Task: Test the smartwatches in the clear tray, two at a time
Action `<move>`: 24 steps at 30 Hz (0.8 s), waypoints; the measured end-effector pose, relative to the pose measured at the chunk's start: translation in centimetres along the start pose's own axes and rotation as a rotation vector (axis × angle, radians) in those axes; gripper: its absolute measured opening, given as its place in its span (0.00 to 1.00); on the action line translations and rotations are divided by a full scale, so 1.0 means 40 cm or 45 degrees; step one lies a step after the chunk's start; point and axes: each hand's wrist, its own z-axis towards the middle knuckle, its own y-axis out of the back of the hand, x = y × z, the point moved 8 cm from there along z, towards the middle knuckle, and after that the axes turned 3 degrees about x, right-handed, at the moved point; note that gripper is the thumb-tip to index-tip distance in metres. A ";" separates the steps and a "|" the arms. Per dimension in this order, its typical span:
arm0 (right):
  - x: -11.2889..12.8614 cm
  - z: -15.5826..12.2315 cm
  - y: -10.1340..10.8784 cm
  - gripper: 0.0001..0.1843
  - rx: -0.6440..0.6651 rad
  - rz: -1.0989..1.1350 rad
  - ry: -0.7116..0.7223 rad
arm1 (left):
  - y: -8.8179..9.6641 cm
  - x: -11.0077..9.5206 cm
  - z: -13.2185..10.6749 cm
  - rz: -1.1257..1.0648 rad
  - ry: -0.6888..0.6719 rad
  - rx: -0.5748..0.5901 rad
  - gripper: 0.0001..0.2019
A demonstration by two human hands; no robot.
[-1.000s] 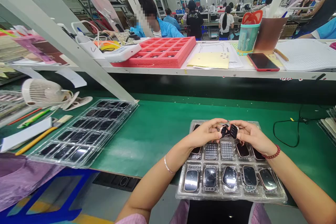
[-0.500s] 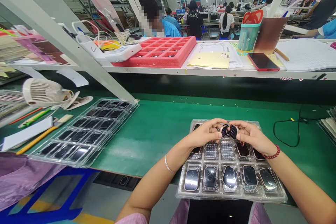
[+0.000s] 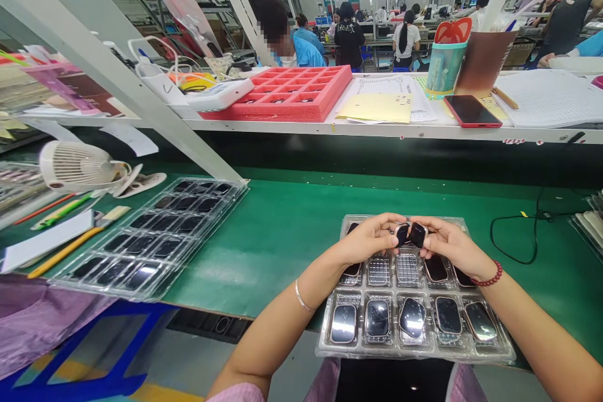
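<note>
My left hand (image 3: 374,239) pinches a dark-faced smartwatch (image 3: 402,234) by its edge. Close beside it, my right hand (image 3: 445,237) grips a second dark-faced smartwatch (image 3: 418,235). The two watches nearly touch; I cannot tell whether they are in contact. Both hands are above a clear plastic tray (image 3: 325,342) at the front edge of the bench. Its near row holds several watches lying face up, such as a smartwatch (image 3: 377,318) left of the middle. Two pockets in the row behind show bare grid bottoms. My hands cover much of the far row.
Another clear tray (image 3: 162,286) of dark watches lies to the left, beside a brush (image 3: 78,245) and a small white fan (image 3: 78,165). A shelf above carries a red foam tray (image 3: 325,100), papers and a phone (image 3: 472,111). A black cable (image 3: 511,257) runs along the right.
Both watches have turned slightly between my fingers, so their dark faces show more towards me. My hands stay in nearly the same place. In the background, a person at the right has shifted.
</note>
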 end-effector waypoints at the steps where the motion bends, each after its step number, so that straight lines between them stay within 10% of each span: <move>1: -0.003 0.000 0.005 0.26 -0.033 0.021 -0.025 | 0.003 -0.002 0.000 0.010 0.001 -0.031 0.24; 16: 0.018 0.000 -0.016 0.15 -0.051 -0.193 0.031 | 0.016 -0.029 -0.005 0.132 -0.036 -0.194 0.17; 24: 0.081 -0.014 -0.109 0.04 -0.159 -1.178 0.356 | -0.010 -0.088 -0.089 1.377 -0.191 -0.239 0.07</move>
